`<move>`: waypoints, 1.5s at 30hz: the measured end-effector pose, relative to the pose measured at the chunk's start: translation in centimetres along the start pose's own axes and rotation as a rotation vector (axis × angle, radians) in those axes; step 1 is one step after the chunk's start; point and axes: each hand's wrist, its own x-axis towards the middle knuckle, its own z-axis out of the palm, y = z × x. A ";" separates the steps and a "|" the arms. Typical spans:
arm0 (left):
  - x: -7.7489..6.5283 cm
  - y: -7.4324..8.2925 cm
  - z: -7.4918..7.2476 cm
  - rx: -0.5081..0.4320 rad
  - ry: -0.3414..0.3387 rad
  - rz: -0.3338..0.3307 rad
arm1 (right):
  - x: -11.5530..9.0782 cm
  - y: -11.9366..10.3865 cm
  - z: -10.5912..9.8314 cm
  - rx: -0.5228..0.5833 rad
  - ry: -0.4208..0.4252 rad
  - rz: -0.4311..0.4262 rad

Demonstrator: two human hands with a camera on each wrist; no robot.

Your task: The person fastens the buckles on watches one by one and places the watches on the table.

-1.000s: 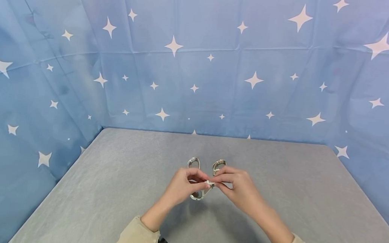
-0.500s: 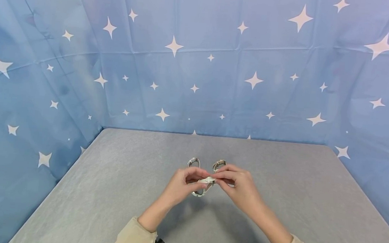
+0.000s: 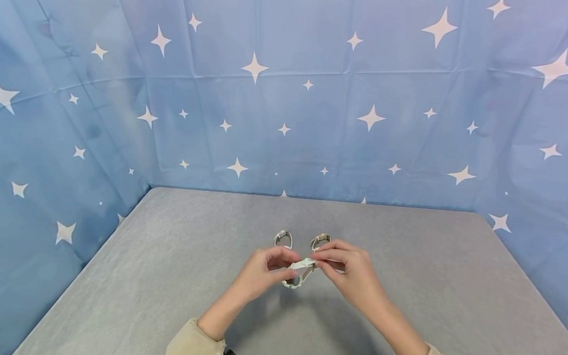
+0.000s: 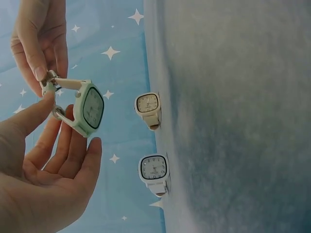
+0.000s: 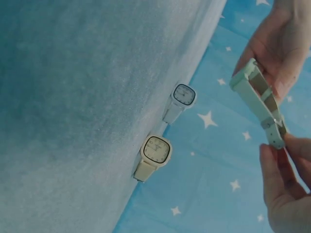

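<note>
A pale green wristwatch (image 4: 92, 108), its strap closed into a loop, hangs between the two hands above the table. In the head view its strap (image 3: 302, 263) spans the gap between the fingers, with the dial end lower. The left hand (image 3: 261, 270) holds the strap near the buckle, thumb on one side and fingers bent behind. From the other side, the right hand (image 3: 352, 266) pinches the strap's holed end. The right wrist view shows the metal buckle (image 5: 267, 123) just beyond those right fingertips.
Two more watches stand on the grey table (image 3: 199, 259) beyond the hands, their straps looped: a white one (image 4: 154, 167) on the left and a beige one (image 4: 148, 103) on the right. A blue star-patterned cloth (image 3: 299, 107) hangs behind the table and along its sides.
The left hand has slid slightly left, and more of the green strap shows between the hands. The watch has risen a little. The two watches on the table stay put.
</note>
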 end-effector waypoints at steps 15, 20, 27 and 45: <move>0.1 0.4 1.0 0.061 0.097 0.016 | 0.0 0.0 0.1 -0.012 0.008 -0.016; 0.1 0.4 1.2 0.066 0.117 0.012 | 0.0 0.1 0.2 -0.038 -0.002 -0.044; 0.0 0.7 1.3 0.079 0.129 0.035 | 0.0 0.0 0.2 -0.012 -0.083 -0.011; -0.3 2.3 2.2 0.358 0.287 0.123 | 0.0 -0.2 0.5 -0.276 0.057 -0.179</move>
